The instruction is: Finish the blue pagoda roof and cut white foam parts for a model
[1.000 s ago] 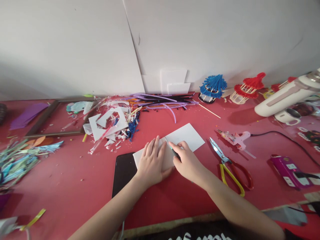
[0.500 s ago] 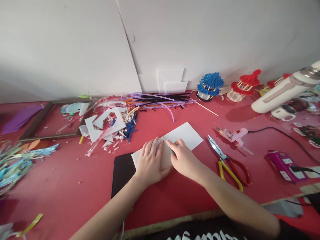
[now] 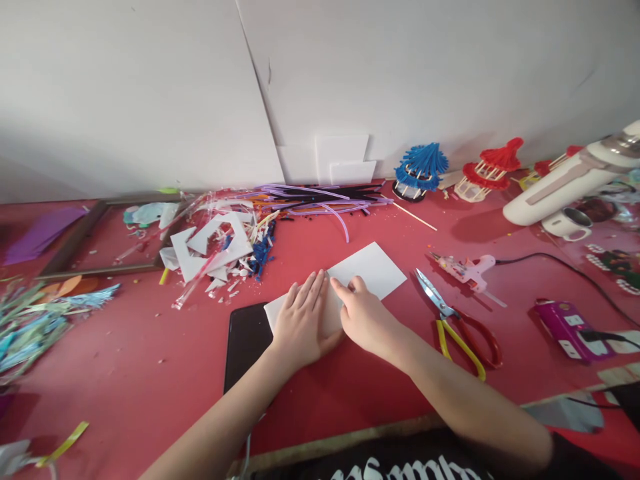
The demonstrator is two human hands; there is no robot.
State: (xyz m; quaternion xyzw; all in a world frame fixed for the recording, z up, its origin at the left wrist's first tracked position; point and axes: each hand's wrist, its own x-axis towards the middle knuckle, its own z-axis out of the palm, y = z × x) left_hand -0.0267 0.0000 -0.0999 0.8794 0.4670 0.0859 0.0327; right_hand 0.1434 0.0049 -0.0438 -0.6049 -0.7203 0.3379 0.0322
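A white board or stiff sheet (image 3: 376, 270) lies aslant on the red table, its left end over a flat black slab (image 3: 244, 343). My left hand (image 3: 300, 320) rests flat on the sheet with fingers stretched out, pressing it down. Just right of it, my right hand (image 3: 364, 313) is closed with the index finger pointing forward along the sheet. It grips a slim, dark-handled craft knife, now almost wholly hidden by the fingers. To the right lie scissors (image 3: 440, 303) with one red and one yellow handle, blades a little apart.
A pink glue gun (image 3: 470, 272), a purple power strip (image 3: 570, 333) and a white bottle (image 3: 550, 187) are on the right. Blue (image 3: 420, 170) and red (image 3: 490, 170) pavilion models stand by the wall. Scraps (image 3: 220, 247), purple and black strips (image 3: 320, 197) and a frame (image 3: 107, 273) lie left and behind.
My right hand has shifted very slightly toward the left, and the knife's dark handle and thin tip, visible before, are now covered. My left hand keeps its place on the sheet.
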